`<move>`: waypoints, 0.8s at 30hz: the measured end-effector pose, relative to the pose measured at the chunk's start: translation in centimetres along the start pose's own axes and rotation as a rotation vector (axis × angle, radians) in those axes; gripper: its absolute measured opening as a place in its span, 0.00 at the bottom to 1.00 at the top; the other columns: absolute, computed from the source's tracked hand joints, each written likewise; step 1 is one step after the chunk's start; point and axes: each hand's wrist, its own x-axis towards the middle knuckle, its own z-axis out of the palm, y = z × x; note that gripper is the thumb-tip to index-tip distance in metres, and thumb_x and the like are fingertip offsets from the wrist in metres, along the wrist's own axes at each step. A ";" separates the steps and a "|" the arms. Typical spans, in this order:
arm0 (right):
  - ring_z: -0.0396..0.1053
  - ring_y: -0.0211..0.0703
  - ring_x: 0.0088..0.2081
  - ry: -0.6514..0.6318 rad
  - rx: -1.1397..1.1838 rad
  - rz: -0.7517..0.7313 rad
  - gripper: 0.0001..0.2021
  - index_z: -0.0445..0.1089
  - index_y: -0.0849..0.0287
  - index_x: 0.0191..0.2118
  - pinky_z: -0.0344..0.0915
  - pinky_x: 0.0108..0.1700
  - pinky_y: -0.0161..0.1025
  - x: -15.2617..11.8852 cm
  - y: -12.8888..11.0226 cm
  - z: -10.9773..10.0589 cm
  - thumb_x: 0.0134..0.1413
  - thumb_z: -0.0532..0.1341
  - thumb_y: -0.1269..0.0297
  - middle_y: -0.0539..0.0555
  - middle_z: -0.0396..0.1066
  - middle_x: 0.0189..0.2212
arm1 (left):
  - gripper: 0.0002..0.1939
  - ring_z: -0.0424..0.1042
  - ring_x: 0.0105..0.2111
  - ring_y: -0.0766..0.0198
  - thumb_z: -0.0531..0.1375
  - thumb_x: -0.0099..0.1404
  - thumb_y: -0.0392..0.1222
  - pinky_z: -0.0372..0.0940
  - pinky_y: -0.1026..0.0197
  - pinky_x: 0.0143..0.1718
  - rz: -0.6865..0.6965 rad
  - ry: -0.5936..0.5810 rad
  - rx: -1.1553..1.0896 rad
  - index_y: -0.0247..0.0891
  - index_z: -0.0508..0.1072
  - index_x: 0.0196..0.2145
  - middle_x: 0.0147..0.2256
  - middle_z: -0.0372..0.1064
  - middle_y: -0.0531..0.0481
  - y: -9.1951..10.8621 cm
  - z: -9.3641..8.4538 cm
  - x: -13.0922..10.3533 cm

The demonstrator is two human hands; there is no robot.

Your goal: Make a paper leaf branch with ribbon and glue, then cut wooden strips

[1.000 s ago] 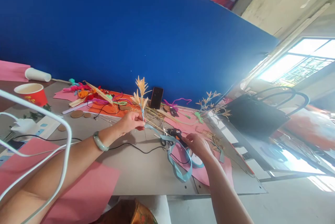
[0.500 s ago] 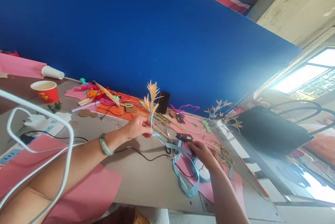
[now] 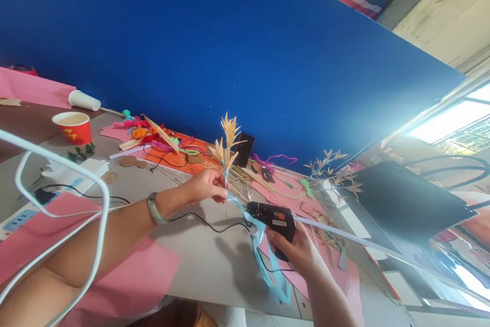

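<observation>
My left hand point(image 3: 212, 185), with a jade bangle at its wrist, pinches the thin stem of a pale yellow flower sprig point(image 3: 228, 138) held upright above the table. Wrapped round the handle of a black glue gun point(image 3: 272, 216) is my right hand point(image 3: 296, 250). The gun's nozzle points left toward the stem, apart from it, and a long translucent glue stick point(image 3: 344, 235) sticks out of its back. Light blue ribbon point(image 3: 268, 271) runs from near the stem down below the gun.
Pink paper point(image 3: 133, 276) lies at the front left. A red paper cup point(image 3: 72, 128), a power strip point(image 3: 19, 219) and a white cable point(image 3: 104, 215) are at the left. Colourful craft scraps point(image 3: 153, 138) lie along the blue board point(image 3: 191, 51). Another sprig point(image 3: 325, 164) stands at the right.
My right hand has lifted the glue gun off the table and turned it, nozzle toward the stem. The ribbon has shifted. The view has moved slightly; my left hand still holds the sprig.
</observation>
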 end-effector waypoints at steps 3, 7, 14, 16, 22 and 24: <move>0.59 0.35 0.17 -0.014 0.006 0.032 0.20 0.66 0.60 0.27 0.54 0.19 0.32 -0.2 -0.7 1.2 0.45 0.62 0.45 0.47 0.62 0.15 | 0.09 0.73 0.22 0.67 0.65 0.47 0.32 0.68 0.66 0.26 0.010 -0.010 0.000 0.32 0.69 0.28 0.22 0.69 0.53 -0.1 0.0 0.0; 0.54 0.33 0.17 -0.104 -0.049 0.021 0.21 0.68 0.62 0.28 0.49 0.18 0.32 -0.7 -1.8 1.9 0.49 0.60 0.45 0.47 0.59 0.15 | 0.09 0.73 0.22 0.67 0.65 0.46 0.32 0.67 0.67 0.25 0.000 -0.020 -0.005 0.32 0.69 0.27 0.21 0.70 0.52 0.1 0.1 -0.1; 0.53 0.34 0.19 -0.015 -0.188 -0.103 0.22 0.69 0.62 0.28 0.50 0.18 0.32 -1.4 -1.9 2.6 0.51 0.57 0.44 0.48 0.58 0.17 | 0.09 0.72 0.21 0.66 0.65 0.46 0.32 0.68 0.65 0.26 0.026 -0.044 -0.005 0.32 0.69 0.26 0.20 0.70 0.52 0.1 0.1 -0.1; 0.54 0.35 0.19 -0.025 -0.183 -0.121 0.22 0.70 0.62 0.30 0.51 0.18 0.32 -1.4 -2.0 2.7 0.51 0.57 0.44 0.48 0.59 0.17 | 0.10 0.72 0.21 0.66 0.66 0.46 0.32 0.67 0.65 0.26 0.033 -0.046 -0.016 0.32 0.69 0.27 0.20 0.69 0.52 0.1 0.1 0.0; 0.52 0.35 0.18 0.013 -0.209 -0.203 0.23 0.72 0.63 0.37 0.51 0.19 0.32 -1.3 -3.0 3.1 0.54 0.54 0.45 0.47 0.57 0.16 | 0.11 0.73 0.21 0.66 0.67 0.45 0.33 0.67 0.64 0.25 0.035 -0.069 -0.051 0.32 0.69 0.27 0.21 0.70 0.52 -0.1 0.1 0.0; 0.52 0.35 0.19 0.049 -0.263 -0.239 0.22 0.72 0.62 0.33 0.51 0.19 0.33 -1.4 -3.3 3.3 0.55 0.54 0.46 0.47 0.56 0.16 | 0.11 0.73 0.21 0.66 0.66 0.46 0.33 0.67 0.65 0.25 0.040 -0.074 -0.056 0.32 0.69 0.27 0.21 0.70 0.52 -0.1 0.1 -0.1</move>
